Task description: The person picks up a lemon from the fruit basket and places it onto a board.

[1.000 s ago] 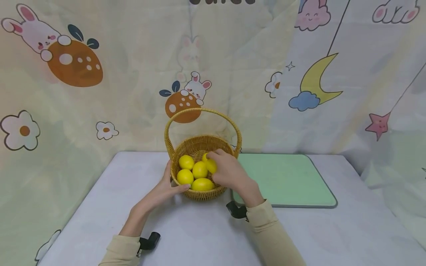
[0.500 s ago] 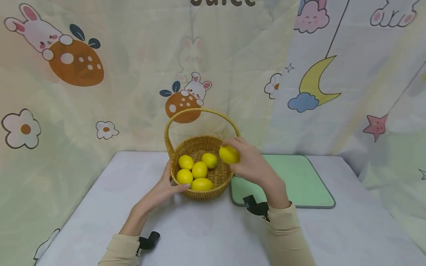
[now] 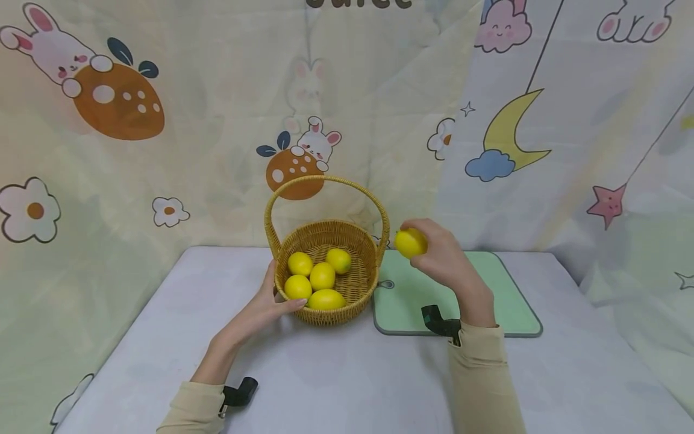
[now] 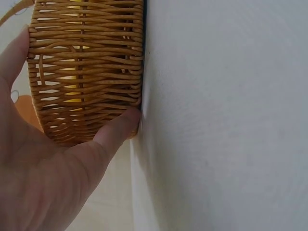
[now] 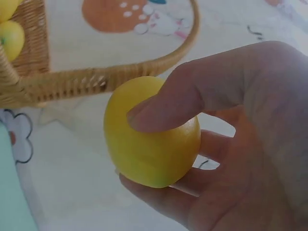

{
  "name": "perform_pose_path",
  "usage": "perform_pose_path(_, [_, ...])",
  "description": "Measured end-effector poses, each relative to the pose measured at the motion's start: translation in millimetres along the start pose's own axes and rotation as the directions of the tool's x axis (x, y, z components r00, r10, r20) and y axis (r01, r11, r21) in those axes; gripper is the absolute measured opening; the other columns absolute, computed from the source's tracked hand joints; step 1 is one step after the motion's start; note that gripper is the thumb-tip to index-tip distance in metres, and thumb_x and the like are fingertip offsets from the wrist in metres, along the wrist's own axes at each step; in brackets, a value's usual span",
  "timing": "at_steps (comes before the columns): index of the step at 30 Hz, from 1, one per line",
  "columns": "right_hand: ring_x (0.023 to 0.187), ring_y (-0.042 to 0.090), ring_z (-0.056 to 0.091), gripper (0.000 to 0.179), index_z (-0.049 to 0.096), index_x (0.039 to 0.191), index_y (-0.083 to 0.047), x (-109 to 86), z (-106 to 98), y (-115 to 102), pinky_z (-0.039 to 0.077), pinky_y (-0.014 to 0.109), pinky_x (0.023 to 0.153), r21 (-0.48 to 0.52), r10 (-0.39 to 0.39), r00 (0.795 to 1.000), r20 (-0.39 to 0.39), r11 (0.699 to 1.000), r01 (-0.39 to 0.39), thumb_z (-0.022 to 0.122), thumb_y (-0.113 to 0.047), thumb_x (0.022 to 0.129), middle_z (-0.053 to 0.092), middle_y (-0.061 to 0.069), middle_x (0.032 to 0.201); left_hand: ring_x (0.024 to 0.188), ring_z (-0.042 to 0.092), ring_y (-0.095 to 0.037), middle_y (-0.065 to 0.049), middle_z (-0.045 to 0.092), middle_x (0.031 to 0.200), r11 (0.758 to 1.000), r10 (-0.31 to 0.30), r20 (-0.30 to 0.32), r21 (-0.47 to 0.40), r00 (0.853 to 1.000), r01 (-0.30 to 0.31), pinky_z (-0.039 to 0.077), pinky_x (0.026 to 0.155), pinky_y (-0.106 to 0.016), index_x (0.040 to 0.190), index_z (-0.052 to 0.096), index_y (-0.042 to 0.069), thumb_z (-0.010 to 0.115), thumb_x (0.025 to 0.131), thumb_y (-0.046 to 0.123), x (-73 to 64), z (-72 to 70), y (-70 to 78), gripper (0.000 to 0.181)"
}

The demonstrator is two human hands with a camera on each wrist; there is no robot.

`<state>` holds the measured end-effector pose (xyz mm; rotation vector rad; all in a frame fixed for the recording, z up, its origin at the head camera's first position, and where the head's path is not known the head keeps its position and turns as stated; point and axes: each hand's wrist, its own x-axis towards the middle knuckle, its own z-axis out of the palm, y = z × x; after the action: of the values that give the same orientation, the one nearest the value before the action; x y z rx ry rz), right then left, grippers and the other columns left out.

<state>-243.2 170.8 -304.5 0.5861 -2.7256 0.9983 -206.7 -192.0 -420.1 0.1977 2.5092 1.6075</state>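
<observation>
Just behind white table (image 3: pixel 336 380), cartoon backdrop (image 3: pixel 390 120).

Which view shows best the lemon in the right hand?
The right wrist view: the lemon appears largest, though the thumb covers part. The head view shows it smaller; the left wrist view, not at all.

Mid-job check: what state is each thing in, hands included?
Basket: upright on the table, handle raised
Basket lemons: five, visible sides uncut
Held lemon: in the air outside the basket, visible sides uncut
Left hand: gripping the basket's side
Right hand: pinching the held lemon
Green board: lying flat, partly hidden
</observation>
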Motion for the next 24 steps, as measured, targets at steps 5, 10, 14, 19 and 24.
perform_pose_path(5, [0.113,0.033,0.052,0.06,0.058,0.131,-0.012,10.7,13,18,0.048,0.052,0.093,0.018,0.017,1.0,-0.01,1.0,-0.016,0.063,0.006,0.074,0.056,0.011,0.137,0.156,-0.005,-0.034,0.001,-0.016,0.167,1.0,-0.002,-0.001,-0.004,1.0,0.002,0.005,0.118,-0.071,0.154,-0.024,0.038,0.073,0.086,0.049,0.7,-0.1,-0.4,0.118])
perform_pose_path(10, [0.111,0.032,0.052,0.061,0.059,0.131,-0.013,24.8,35,38,0.047,0.049,0.09,0.055,0.006,1.0,-0.027,0.998,-0.005,0.062,0.005,0.073,0.057,0.01,0.135,0.156,-0.005,-0.035,0.001,-0.017,0.167,1.0,-0.003,0.0,-0.006,1.0,0.003,0.005,0.118,-0.071,0.154,-0.024,0.038,0.073,0.087,0.049,1.6,-0.1,-1.6,0.118])
perform_pose_path(14, [0.11,0.031,0.053,0.062,0.057,0.133,-0.011,32.5,52,51,0.048,0.047,0.089,0.07,0.01,1.0,-0.013,0.997,-0.009,0.061,0.006,0.074,0.057,0.012,0.136,0.156,-0.004,-0.035,0.001,-0.017,0.167,1.0,-0.013,0.001,-0.011,1.0,0.013,0.006,0.118,-0.071,0.153,-0.024,0.04,0.073,0.086,0.049,2.3,0.0,-2.8,0.118])
perform_pose_path(19, [0.113,0.032,0.054,0.066,0.055,0.137,-0.01,37.7,71,66,0.048,0.05,0.093,0.074,0.023,1.0,0.02,0.997,-0.024,0.06,0.008,0.074,0.056,0.014,0.137,0.156,-0.003,-0.035,0.002,-0.015,0.167,1.0,-0.017,0.002,-0.018,1.0,0.017,0.007,0.118,-0.071,0.153,-0.023,0.042,0.073,0.085,0.05,2.8,-0.4,-3.3,0.118])
perform_pose_path(24, [0.119,0.035,0.054,0.061,0.057,0.134,-0.003,41.9,87,82,0.045,0.054,0.101,0.092,0.005,0.999,0.046,0.996,-0.009,0.056,0.013,0.075,0.057,0.019,0.136,0.156,-0.003,-0.035,0.0,-0.017,0.167,0.999,-0.033,0.003,-0.012,0.999,0.033,0.007,0.119,-0.069,0.154,-0.024,0.038,0.073,0.085,0.051,3.3,-1.4,-4.2,0.12])
